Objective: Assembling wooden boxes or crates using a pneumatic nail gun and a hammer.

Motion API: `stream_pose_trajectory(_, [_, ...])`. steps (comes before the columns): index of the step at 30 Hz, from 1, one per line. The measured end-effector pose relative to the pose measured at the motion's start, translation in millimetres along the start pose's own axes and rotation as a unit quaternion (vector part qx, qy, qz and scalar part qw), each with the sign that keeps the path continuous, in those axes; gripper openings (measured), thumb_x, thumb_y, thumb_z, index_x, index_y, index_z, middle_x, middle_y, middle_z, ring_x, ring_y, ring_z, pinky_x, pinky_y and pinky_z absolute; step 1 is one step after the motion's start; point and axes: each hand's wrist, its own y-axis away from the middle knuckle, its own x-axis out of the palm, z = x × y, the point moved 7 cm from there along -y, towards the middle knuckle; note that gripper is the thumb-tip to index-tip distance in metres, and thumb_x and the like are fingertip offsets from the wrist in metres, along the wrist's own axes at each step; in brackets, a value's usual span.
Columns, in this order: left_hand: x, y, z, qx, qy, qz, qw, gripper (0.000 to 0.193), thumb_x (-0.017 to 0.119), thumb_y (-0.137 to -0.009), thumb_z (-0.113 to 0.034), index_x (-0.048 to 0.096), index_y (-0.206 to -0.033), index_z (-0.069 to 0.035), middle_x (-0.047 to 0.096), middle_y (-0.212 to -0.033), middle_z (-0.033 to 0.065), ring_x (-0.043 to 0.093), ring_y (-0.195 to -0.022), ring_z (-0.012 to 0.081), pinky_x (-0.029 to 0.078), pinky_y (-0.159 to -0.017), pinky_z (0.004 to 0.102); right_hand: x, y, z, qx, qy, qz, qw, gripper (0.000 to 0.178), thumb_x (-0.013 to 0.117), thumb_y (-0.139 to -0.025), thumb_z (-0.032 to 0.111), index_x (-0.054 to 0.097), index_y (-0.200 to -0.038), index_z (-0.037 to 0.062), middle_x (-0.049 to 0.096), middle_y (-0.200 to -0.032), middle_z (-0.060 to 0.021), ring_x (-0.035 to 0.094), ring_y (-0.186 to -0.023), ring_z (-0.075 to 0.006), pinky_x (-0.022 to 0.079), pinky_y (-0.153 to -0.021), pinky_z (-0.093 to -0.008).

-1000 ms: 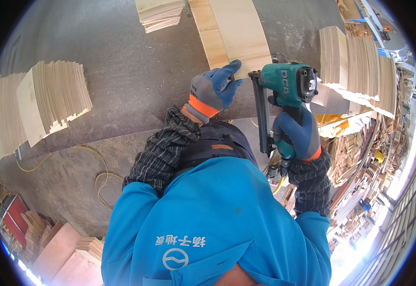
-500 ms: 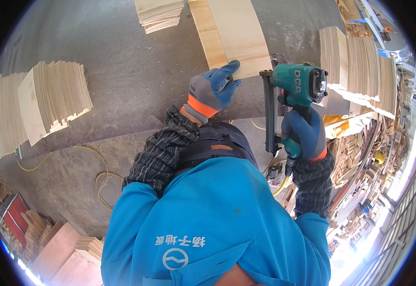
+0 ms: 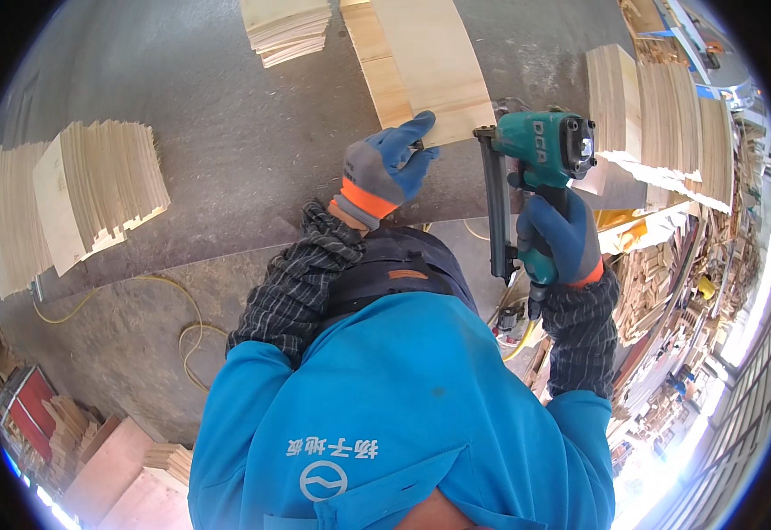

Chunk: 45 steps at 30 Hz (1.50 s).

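Observation:
My right hand (image 3: 562, 234) is wrapped around the grip of a teal and black pneumatic stapler (image 3: 540, 146). The tool is held up at the right of the near end of a pale plywood board (image 3: 429, 57), its long dark magazine turned toward me. A narrower wood strip (image 3: 381, 75) lies along the board's left edge. At the near end of these pieces is my left hand (image 3: 381, 172), gloved in grey and blue. Its index finger and thumb reach to the right, curled around a small dark thing that I cannot make out; the other fingers are largely hidden.
Thin wood sheets form a stack (image 3: 111, 185) at the left of the grey table (image 3: 235, 150), another (image 3: 288, 26) at the far side, and more stacks (image 3: 659, 115) at the right. A yellow hose (image 3: 193, 331) loops over the floor. Wood scraps (image 3: 655, 291) are heaped at lower right.
The view has shifted a little, so the table and stacks sit slightly differently in the picture. Both hands and the stapler keep nearly the same places relative to the board.

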Motion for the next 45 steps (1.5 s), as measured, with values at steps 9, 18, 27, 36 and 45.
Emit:
stream_pose_trajectory(9, [0.0,-1.8,0.1,-0.006,-0.020,0.012,1.000,0.046,0.088,-0.086,-0.015,0.076,-0.130,-0.007,0.080,-0.100,0.0139,0.077,-0.077,0.0201,0.060,-0.073,0.0319,-37.1,10.0,-18.1,-0.013,0.011,-0.083,0.996,0.036,0.066,-0.096,0.023,0.069,-0.120,-0.0038,0.065,-0.074,-0.0038,0.060,-0.062,-0.0118,0.046,-0.058,-0.0270])
stream_pose_trajectory(18, [-12.8,-9.2,-21.8,-0.005,-0.045,0.085,0.995,0.058,0.088,-0.086,-0.019,0.069,-0.139,-0.005,0.079,-0.110,0.0150,0.077,-0.092,0.0248,0.061,-0.085,0.0349,-58.8,-74.6,-154.9,-0.132,0.381,-0.245,0.882,0.042,0.073,-0.090,0.028,0.066,-0.122,0.0019,0.075,-0.089,-0.0224,0.076,-0.082,-0.0395,0.057,-0.075,-0.0509])
stream_pose_trajectory(27, [26.6,-49.0,32.8,-0.300,0.246,0.000,0.921,0.058,0.077,-0.100,-0.020,0.057,-0.149,0.003,0.073,-0.129,0.0139,0.070,-0.109,0.0192,0.057,-0.095,0.0332,-47.0,-126.7,-217.2,0.033,0.459,-0.205,0.864,0.086,0.077,-0.090,0.040,0.040,-0.157,0.0018,0.075,-0.110,-0.0286,0.074,-0.097,-0.0467,0.057,-0.083,-0.0557])
stream_pose_trajectory(36, [-23.6,-15.5,35.7,-0.276,0.382,0.159,0.868,0.059,0.072,-0.102,-0.017,0.053,-0.154,0.004,0.069,-0.139,0.0168,0.071,-0.119,0.0229,0.056,-0.105,0.0378,-34.6,-88.6,-136.0,-0.238,0.269,-0.139,0.923,0.095,0.091,-0.080,0.033,0.046,-0.157,-0.0001,0.062,-0.144,-0.0301,0.062,-0.132,-0.0450,0.052,-0.109,-0.0503])
stream_pose_trajectory(45, [-90.8,49.3,79.4,-0.336,0.536,0.137,0.762,0.062,0.070,-0.102,-0.019,0.052,-0.154,0.007,0.066,-0.145,0.0203,0.068,-0.129,0.0286,0.053,-0.113,0.0418,-25.5,-157.1,-96.2,-0.216,0.233,-0.210,0.925,0.098,0.089,-0.086,0.029,0.038,-0.163,-0.0032,0.052,-0.157,-0.0262,0.055,-0.139,-0.0368,0.043,-0.117,-0.0445])
